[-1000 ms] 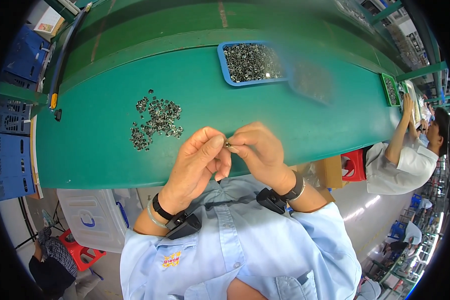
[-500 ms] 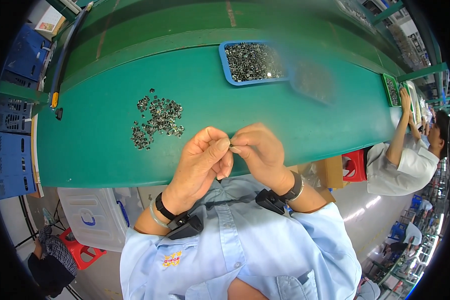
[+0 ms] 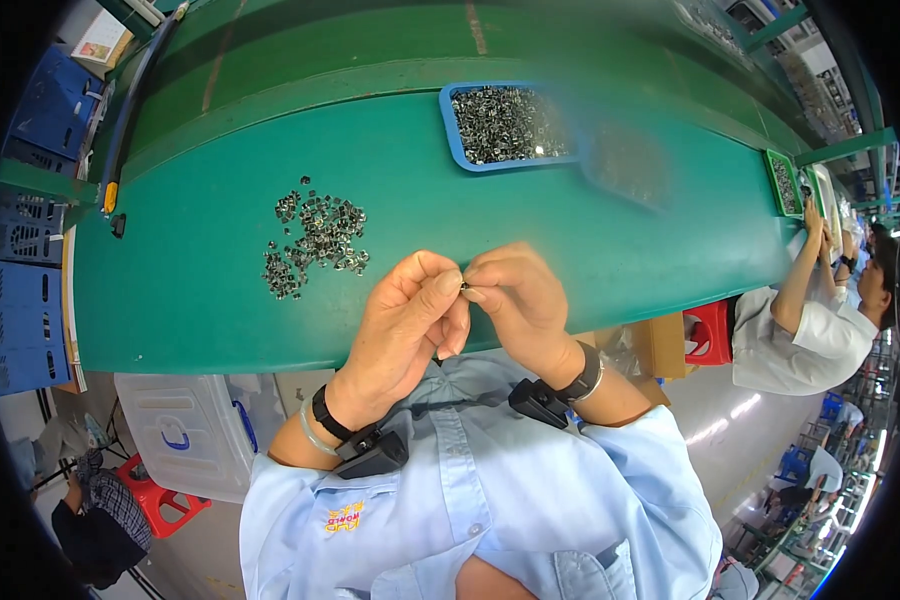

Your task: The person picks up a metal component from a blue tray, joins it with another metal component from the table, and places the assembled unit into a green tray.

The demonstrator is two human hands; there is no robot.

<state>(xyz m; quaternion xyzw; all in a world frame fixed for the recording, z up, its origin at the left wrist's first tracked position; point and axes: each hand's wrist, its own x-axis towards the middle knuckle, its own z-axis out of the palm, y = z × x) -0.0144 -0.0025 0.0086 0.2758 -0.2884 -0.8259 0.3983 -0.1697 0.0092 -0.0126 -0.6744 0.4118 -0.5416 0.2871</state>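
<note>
Over the front edge of the green table (image 3: 200,330), my two hands meet fingertip to fingertip. Between them is a tiny dark metal part (image 3: 464,286), mostly covered by the fingers. Thumb and forefinger of my left hand (image 3: 410,320) pinch it from one side. My right hand (image 3: 520,305) pinches it from the other side. A loose pile of small shiny black and silver metal parts (image 3: 320,235) lies on the table to the left beyond my hands. Farther off stands a blue tray (image 3: 452,130) filled with many similar small parts.
Right of the blue tray the picture is smeared. A green tray of parts (image 3: 785,185) lies at the far right, beside a person in a white shirt (image 3: 800,340). Below the table are a clear lidded box (image 3: 185,430), a red stool (image 3: 708,333) and a cardboard box (image 3: 665,345).
My hands stay nearly in place, the fingertips shifting only slightly around the tiny part. The pile and the blue tray look the same. At the right, the other person's hands have moved a little.
</note>
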